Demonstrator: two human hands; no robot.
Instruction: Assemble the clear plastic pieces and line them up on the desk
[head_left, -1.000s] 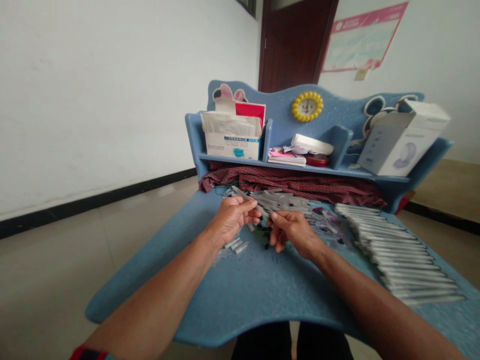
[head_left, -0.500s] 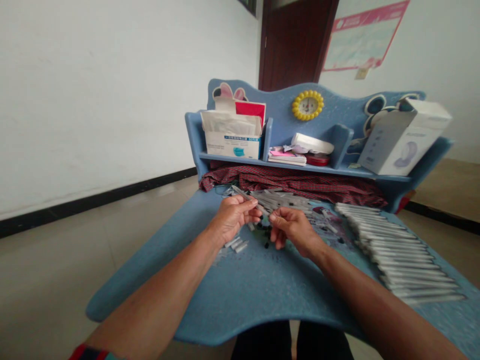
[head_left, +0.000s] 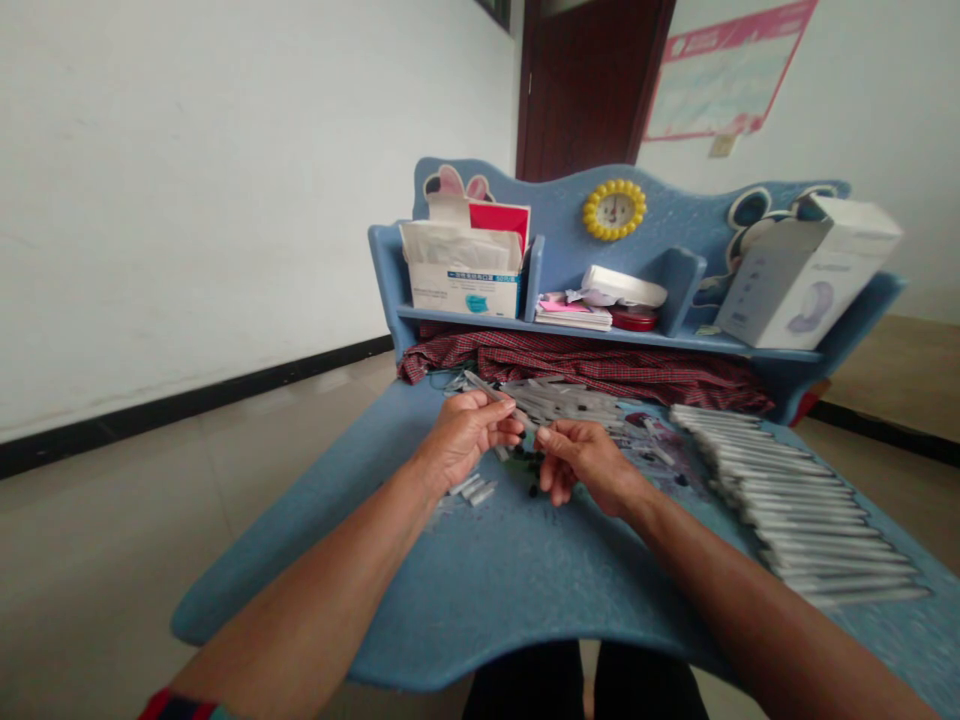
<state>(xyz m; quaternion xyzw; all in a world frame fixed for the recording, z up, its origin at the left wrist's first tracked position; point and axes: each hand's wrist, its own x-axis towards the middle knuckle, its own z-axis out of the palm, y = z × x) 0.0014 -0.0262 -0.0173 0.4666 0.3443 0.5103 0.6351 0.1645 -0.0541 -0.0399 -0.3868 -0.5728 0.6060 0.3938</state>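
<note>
My left hand [head_left: 463, 436] is closed round a thin grey tube [head_left: 486, 389] that slants up to the left above the blue desk [head_left: 480, 580]. My right hand [head_left: 581, 462] pinches at the tube's lower end, thumb and forefinger pressed together; what they pinch is too small to make out. Small black bits [head_left: 531, 468] lie on the desk just under both hands. A loose heap of grey tubes [head_left: 559, 400] lies right behind the hands.
A long row of grey tubes [head_left: 795, 505] lies side by side on the right of the desk. Short grey pieces [head_left: 474, 489] sit by my left wrist. A red checked cloth [head_left: 585, 368] lies under the shelf, which holds a mask box [head_left: 465, 275], papers and a white carton [head_left: 802, 275].
My right hand has crept slightly left, closer to the tube's end. My left hand and the tube have stayed nearly still.
</note>
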